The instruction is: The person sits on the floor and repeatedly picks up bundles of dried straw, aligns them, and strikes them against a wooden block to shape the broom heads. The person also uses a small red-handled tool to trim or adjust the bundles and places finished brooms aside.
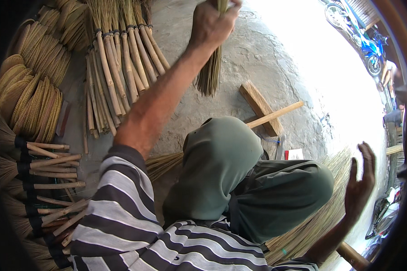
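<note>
Up at the top, my left hand (215,25) is closed round a bundle of thin, stiff broom bristles (210,72), whose cut ends hang down toward the floor. The bundle's upper part runs out of the picture. Over on the right, my right hand (361,183) is raised and open, with its fingers apart and nothing in them. Below and beside it, a large heap of long loose bristles (303,230) spreads along my folded leg. In front of my knee, a wooden block (260,108) rests on the floor, crossed by a pale wooden stick (282,112).
Finished brooms with bamboo handles (131,63) lie at the upper left. More short-handled brooms (54,171) are stacked at the left, below coiled braided bundles (31,99). A red and white packet (294,154) lies by my knees. A blue motorbike (368,45) stands far right.
</note>
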`<state>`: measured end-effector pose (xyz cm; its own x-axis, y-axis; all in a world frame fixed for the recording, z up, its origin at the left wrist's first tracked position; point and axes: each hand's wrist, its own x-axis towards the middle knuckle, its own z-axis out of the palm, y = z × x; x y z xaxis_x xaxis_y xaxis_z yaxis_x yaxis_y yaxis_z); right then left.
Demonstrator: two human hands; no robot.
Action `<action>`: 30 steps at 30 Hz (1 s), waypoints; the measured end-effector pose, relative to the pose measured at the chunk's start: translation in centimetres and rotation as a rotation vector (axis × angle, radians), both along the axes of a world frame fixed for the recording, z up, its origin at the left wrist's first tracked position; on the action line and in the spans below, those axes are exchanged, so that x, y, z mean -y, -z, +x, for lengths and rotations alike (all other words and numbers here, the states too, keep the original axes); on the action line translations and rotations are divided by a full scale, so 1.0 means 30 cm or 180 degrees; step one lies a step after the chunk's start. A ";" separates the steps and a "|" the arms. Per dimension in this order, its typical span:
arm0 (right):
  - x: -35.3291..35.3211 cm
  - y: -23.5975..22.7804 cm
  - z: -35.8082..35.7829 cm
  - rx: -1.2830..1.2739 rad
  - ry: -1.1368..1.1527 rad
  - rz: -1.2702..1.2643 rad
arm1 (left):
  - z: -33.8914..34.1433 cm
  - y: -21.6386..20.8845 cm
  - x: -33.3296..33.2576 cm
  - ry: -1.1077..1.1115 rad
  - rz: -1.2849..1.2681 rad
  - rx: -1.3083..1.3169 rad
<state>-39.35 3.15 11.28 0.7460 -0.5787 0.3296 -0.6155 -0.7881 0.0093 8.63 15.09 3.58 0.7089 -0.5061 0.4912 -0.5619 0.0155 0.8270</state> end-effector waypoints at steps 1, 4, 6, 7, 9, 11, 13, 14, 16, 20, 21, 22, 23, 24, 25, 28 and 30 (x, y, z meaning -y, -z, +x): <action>0.013 0.056 -0.006 -0.0058 0.0165 0.0367 | -0.004 0.059 -0.019 -0.0045 -0.0123 -0.0113; 0.012 0.182 -0.037 -0.0530 0.0358 0.1078 | -0.012 0.213 -0.058 0.0034 -0.0160 -0.0803; 0.013 0.220 -0.054 -0.0649 0.0325 0.1458 | 0.031 0.247 -0.062 -0.0151 -0.0332 -0.0685; 0.014 0.232 -0.062 -0.0691 0.0346 0.1498 | 0.043 0.259 -0.067 -0.0233 -0.0389 -0.0625; 0.015 0.249 -0.072 -0.0873 0.0724 0.1574 | 0.053 0.277 -0.068 -0.0080 -0.0652 -0.0746; 0.020 0.266 -0.080 -0.0560 0.0607 0.1768 | 0.022 0.319 -0.077 0.0001 -0.0634 -0.0679; 0.033 0.283 -0.083 -0.0242 0.0484 0.1987 | -0.047 0.387 -0.067 0.0014 -0.0341 -0.1218; 0.035 0.283 -0.091 -0.0122 0.0101 0.1789 | -0.059 0.401 -0.061 -0.0385 0.0025 -0.1222; 0.045 0.290 -0.079 -0.0227 0.0229 0.1635 | -0.079 0.393 -0.031 -0.0241 -0.0682 -0.0967; 0.068 0.291 0.061 0.0802 -0.0453 0.1361 | -0.098 0.168 0.042 0.0498 -0.1020 -0.1236; 0.079 0.290 0.120 0.0862 -0.0516 0.1095 | -0.130 0.093 0.070 0.0766 -0.1049 -0.1011; 0.087 0.282 0.174 0.0967 -0.0577 0.1145 | -0.176 0.017 0.114 0.1126 -0.1102 -0.1230; 0.079 0.270 0.228 0.1161 -0.0605 0.1329 | -0.229 -0.060 0.156 0.1509 -0.1165 -0.1334; 0.070 0.251 0.273 0.1300 -0.0696 0.1381 | -0.294 -0.124 0.189 0.1950 -0.1153 -0.1239; 0.061 0.229 0.306 0.1433 -0.0792 0.1403 | -0.367 -0.174 0.223 0.2240 -0.1197 -0.1369; 0.031 0.177 0.329 0.1836 -0.1008 0.1251 | -0.550 -0.304 0.303 0.3133 -0.1152 -0.1787; 0.031 0.165 0.274 0.1952 -0.0673 0.1788 | -0.656 -0.344 0.355 0.3345 -0.1043 -0.1960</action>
<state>-31.14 2.24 6.32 0.6402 -0.6459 0.4160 -0.2238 -0.6748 -0.7033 -11.04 4.44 13.90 0.1945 -0.8806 0.4322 0.3225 0.4735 0.8196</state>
